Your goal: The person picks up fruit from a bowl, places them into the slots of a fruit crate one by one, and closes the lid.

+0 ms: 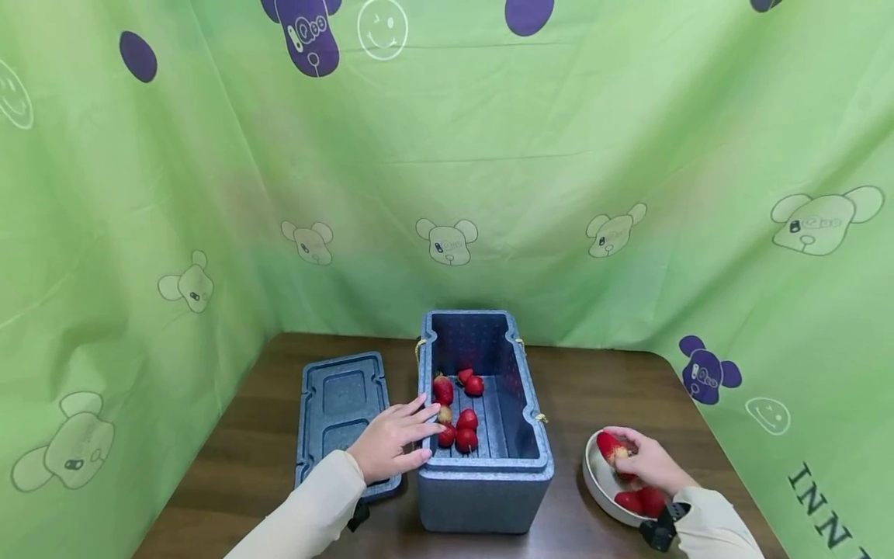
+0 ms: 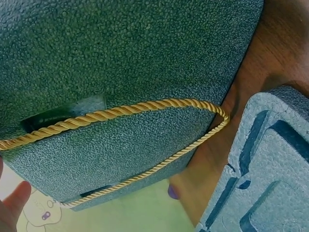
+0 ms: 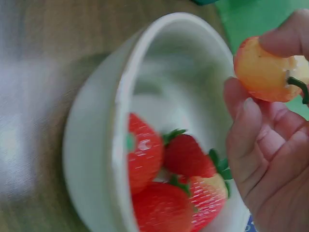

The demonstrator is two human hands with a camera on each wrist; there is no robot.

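Head view showed the right hand (image 1: 651,464) pinching a strawberry (image 1: 609,445) over the white bowl (image 1: 594,483). The left hand (image 1: 388,445), fingers apart, touched the blue box (image 1: 482,498). Green cloth (image 1: 489,116) behind had the letters INN (image 1: 813,498).

Red strawberries (image 3: 186,155), white bowl (image 3: 91,140), speckled blue box (image 1: 485,497), gold rope (image 2: 145,108)

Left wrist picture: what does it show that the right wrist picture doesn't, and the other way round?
Only left wrist: the twisted gold rope along the side of the speckled blue foam box, and part of the left hand.
Only right wrist: the round white bowl with shiny red strawberries, and the right hand pinching a round red-and-yellow fruit.
Both: brown wooden table and green cloth backdrop.
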